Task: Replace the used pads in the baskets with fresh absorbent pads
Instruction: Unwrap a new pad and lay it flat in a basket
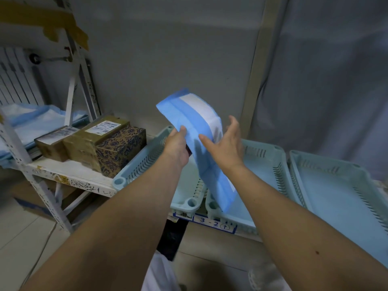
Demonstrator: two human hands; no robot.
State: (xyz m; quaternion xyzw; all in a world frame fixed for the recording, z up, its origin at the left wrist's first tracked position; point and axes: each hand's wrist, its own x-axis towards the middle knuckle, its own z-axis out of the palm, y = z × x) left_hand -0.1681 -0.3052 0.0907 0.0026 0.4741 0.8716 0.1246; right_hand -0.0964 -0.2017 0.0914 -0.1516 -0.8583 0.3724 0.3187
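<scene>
A folded blue and white absorbent pad (pixel 195 127) is held up over the left basket (pixel 142 160). My left hand (pixel 177 145) grips its left edge, thumb on the front. My right hand (pixel 225 143) is open, fingers spread, with its fingers lying against the pad's front. The pad's lower end hangs down to the near rim between the left basket and the middle basket (pixel 266 162). A third pale blue basket (pixel 336 185) stands on the right, lined with a blue pad.
Cardboard boxes (pixel 92 141) and a patterned box (pixel 121 150) sit on the white shelf (pixel 69 173) left of the baskets. More blue pads (pixel 37 120) lie on the rack at far left. A grey wall stands behind. A label reading 3-2 (pixel 207 222) marks the shelf edge.
</scene>
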